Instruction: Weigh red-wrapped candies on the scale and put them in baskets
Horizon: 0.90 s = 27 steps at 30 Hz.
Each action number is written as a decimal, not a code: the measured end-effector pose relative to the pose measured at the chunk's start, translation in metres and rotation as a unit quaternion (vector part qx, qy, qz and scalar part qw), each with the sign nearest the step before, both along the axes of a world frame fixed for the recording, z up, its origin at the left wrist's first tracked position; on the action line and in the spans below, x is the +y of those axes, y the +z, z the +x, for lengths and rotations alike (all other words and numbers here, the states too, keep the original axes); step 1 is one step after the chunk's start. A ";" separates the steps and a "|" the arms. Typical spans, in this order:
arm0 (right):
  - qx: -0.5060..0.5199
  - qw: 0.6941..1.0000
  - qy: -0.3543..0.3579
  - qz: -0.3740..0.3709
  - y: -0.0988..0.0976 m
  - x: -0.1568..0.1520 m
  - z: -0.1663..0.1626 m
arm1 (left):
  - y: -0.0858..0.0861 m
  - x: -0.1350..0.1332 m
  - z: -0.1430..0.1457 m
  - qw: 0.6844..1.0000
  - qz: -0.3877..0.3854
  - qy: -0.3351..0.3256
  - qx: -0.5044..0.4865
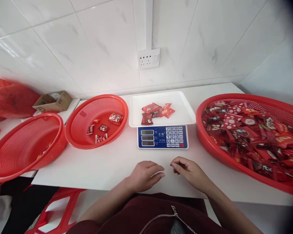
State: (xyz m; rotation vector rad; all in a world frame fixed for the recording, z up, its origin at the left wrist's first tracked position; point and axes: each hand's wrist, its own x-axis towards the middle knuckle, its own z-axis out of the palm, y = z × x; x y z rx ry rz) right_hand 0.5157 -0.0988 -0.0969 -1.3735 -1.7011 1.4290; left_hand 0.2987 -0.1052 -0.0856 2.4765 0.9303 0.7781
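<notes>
Left hand [144, 175] and right hand [188, 172] rest empty, fingers loosely curled, before the scale [163, 136]

Blue-faced scale [162, 136], white tray [180, 107], few red candy packets [156, 113] on it

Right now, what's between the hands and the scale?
Only bare white table separates the left hand and right hand from the scale in the head view.
</notes>
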 end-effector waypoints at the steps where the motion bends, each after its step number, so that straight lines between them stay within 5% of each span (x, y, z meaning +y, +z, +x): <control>1: -0.007 1.000 0.011 0.002 -0.001 0.001 -0.004 | -0.005 -0.002 0.000 1.000 -0.014 0.010 0.011; 19: -0.085 0.994 -0.018 0.065 -0.028 0.002 -0.026 | -0.007 0.019 -0.016 0.997 0.016 0.076 -0.009; 27: -0.079 0.993 -0.023 0.090 -0.024 0.001 -0.026 | 0.036 0.090 -0.011 0.978 0.117 0.172 -0.016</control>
